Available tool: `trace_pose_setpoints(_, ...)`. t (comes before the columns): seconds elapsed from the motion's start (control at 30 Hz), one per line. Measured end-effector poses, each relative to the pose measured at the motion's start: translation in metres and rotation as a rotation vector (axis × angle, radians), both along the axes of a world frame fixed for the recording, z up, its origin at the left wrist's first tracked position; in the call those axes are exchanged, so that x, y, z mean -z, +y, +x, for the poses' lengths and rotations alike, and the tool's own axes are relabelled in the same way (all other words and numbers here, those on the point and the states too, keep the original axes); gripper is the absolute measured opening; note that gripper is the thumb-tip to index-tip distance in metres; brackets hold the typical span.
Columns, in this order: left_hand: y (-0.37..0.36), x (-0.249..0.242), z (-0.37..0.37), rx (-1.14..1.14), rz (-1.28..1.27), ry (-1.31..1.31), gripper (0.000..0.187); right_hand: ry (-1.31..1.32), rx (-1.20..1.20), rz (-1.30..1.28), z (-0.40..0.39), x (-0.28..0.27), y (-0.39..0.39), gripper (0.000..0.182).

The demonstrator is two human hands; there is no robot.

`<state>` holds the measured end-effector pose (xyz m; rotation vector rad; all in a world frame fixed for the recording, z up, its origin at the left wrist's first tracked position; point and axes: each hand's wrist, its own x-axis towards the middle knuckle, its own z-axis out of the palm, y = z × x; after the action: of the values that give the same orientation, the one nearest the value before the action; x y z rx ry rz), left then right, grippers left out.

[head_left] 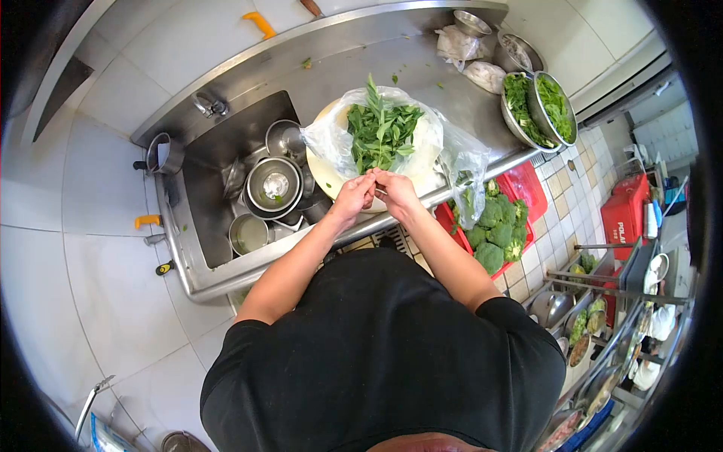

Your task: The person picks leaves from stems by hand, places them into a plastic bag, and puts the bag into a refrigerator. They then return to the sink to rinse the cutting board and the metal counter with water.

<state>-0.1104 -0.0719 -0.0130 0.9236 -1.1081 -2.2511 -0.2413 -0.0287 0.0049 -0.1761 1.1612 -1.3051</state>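
Along the tiled wall runs a steel desk (422, 68) with a sink (218, 143) sunk into its left part, and a person in a black top stands at its front edge. Inside the sink sit several steel pots and bowls (274, 184), stacked and crowded together. On the floor to the right, below the desk's edge, stands a red crate (527, 188) full of broccoli (497, 230). Farther right is a red box (625, 215) with white lettering that begins "POLA"; the rest of the word is cut off. At the right end of the desk two steel bowls (538, 105) lean against each other, both holding green leaves. In front of the person lies a round pale board (331, 177) covered by a clear plastic bag (459, 158), and on it rests a heap of leafy herbs (380, 132). Both hands meet at the near edge of that heap. The left hand (354, 196) and the right hand (395, 188) touch each other, fingers pinched narrow around a thin green sprig (374, 177) held between them, just beside the pile. The grip of each hand is tight on that sprig. Small green scraps lie scattered on the steel behind the board.
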Motion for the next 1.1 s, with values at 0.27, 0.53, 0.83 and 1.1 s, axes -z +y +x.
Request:
trace_pose_setpoints(0.27,0.033,0.017,0.066,0.0,-0.007,-0.043,0.036,-0.016,0.029,0.028,-0.033,0.025,-0.045,0.019)
trace_pose_setpoints(0.53,0.082,0.015,0.176,0.05,-0.016,-0.246,0.034,-0.091,-0.028,-0.002,-0.036,0.035,-0.077,0.026)
trace_pose_setpoints(0.83,0.279,0.066,0.384,-0.501,0.416,-0.601,0.029,0.389,-0.364,0.16,-0.077,0.019,-0.092,0.028)
trace_pose_setpoints(1.1,0.415,0.128,0.433,-0.996,0.753,-0.724,0.022,1.319,-0.585,0.213,-0.08,-0.006,-0.075,0.041)
